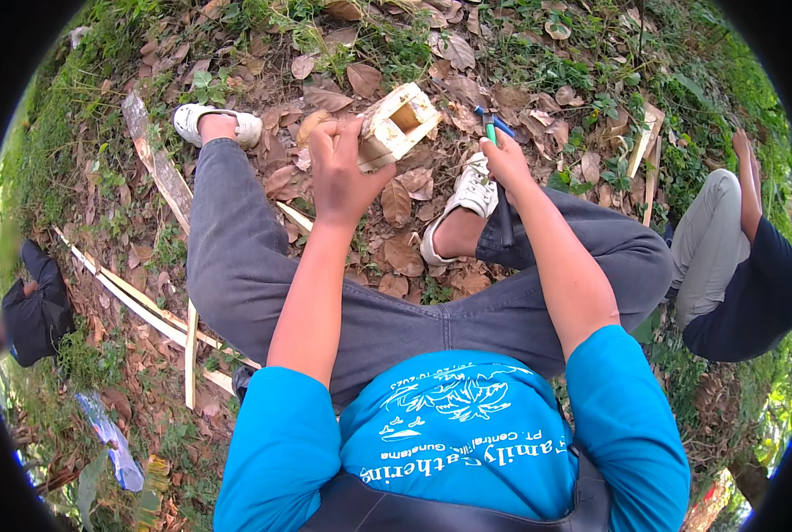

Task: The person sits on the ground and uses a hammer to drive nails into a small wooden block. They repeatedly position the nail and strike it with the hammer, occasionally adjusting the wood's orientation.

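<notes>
My left hand (338, 170) grips a pale, hollow wooden block (376, 142) by its near left side. A square opening in its end faces up and to the right. To the right of the block, my right hand (505, 160) is closed around a slim tool with a green handle (491, 133). A blue piece (500, 122) shows just beyond the fingers, and a black handle (506, 222) extends below the hand. I cannot tell whether these two belong to one tool. The block and the green-handled tool are apart.
Dry leaves (397, 204) and grass cover the ground around my white shoes (475, 191). Long wooden strips (139, 306) and a weathered plank (158, 164) lie left; split wood (646, 137) lies right. One person (724, 257) sits at right, another (37, 310) at far left.
</notes>
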The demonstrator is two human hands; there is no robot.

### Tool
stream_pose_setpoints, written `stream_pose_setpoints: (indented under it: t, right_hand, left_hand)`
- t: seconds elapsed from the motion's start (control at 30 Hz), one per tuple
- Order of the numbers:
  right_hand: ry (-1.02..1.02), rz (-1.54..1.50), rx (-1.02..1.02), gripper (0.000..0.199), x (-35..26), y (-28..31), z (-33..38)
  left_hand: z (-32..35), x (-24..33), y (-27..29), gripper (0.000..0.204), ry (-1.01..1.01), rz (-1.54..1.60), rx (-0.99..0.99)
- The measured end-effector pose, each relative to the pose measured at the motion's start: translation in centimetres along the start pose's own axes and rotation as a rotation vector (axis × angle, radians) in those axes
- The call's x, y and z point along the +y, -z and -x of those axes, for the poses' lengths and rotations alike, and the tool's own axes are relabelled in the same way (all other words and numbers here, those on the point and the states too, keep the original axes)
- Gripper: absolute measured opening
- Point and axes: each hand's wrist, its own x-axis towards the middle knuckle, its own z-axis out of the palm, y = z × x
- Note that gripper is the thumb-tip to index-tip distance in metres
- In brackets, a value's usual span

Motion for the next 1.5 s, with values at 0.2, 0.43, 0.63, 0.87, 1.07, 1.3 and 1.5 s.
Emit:
stream_pose_setpoints:
  t: [0.2,0.43,0.63,0.87,1.07,1.3,1.5]
  right_hand:
    - [0.058,-0.021,0.029,0.036,-0.3,-0.2,0.0]
    - [-0.03,-0.028,0.013,0.033,0.1,0.5,0.2]
    - [-0.051,-0.023,-0.03,0.024,0.1,0.6,0.2]
    - [-0.097,-0.001,-0.069,0.029,0.0,0.5,0.3]
    - [-0.11,-0.03,-0.124,0.023,0.1,0.6,-0.4]
    - [-0.075,-0.015,-0.132,0.015,1.1,0.7,-0.7]
    - [-0.109,-0.05,-0.121,0.012,3.3,3.1,-2.4]
  left_hand:
    - [2.3,1.0,-1.2,0.082,-0.035,-0.223,-0.307]
    - [3.1,-1.5,-4.0,0.099,-0.034,-0.429,-0.694]
    - [4.0,-5.8,-7.1,0.102,-0.208,-0.719,-0.728]
    - [3.7,-6.7,-7.2,0.063,-0.129,-0.576,-0.706]
    - [4.7,-7.0,-6.3,0.09,0.131,-0.637,-0.723]
    - [2.2,-5.2,-1.7,0.074,0.346,-0.388,-0.586]
    - [-5.9,-4.4,15.9,0.044,0.448,-0.039,0.172]
